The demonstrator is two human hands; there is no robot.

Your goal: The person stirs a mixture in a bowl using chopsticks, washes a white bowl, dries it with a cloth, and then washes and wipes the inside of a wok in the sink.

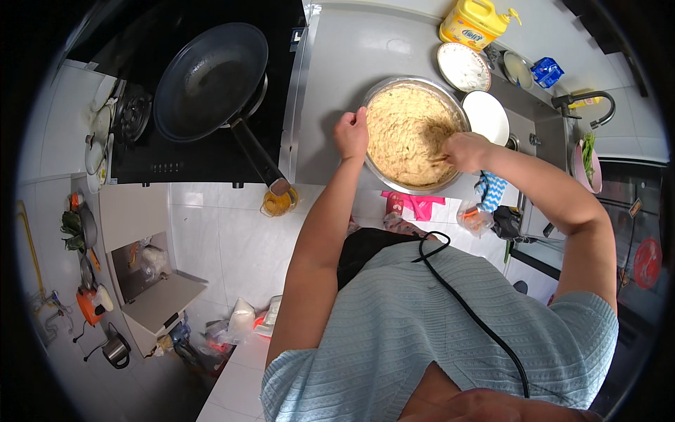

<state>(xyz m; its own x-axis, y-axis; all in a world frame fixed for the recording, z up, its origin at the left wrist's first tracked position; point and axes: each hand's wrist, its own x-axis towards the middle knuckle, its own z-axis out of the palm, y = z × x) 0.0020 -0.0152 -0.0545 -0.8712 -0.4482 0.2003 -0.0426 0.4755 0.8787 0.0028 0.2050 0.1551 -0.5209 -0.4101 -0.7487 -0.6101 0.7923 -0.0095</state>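
Note:
A large round metal bowl (386, 181) stands at the counter's front edge, filled with a thick, pale yellow, lumpy mixture (403, 132). My left hand (352, 134) grips the bowl's left rim with curled fingers. At the bowl's right side my right hand (464, 152) is closed around something thin at the mixture's surface; most of it is hidden by the fingers, so I cannot tell what it is. Just beyond the right rim are a white plate (488, 117) and a patterned bowl (464, 66).
Left, a dark wok (211, 79) sits on the black cooktop (211, 171), its handle jutting past the front edge. A yellow detergent jug (473, 26) stands at the back. Right are the sink, a black faucet (606, 100) and a pink bowl (595, 171) with greens.

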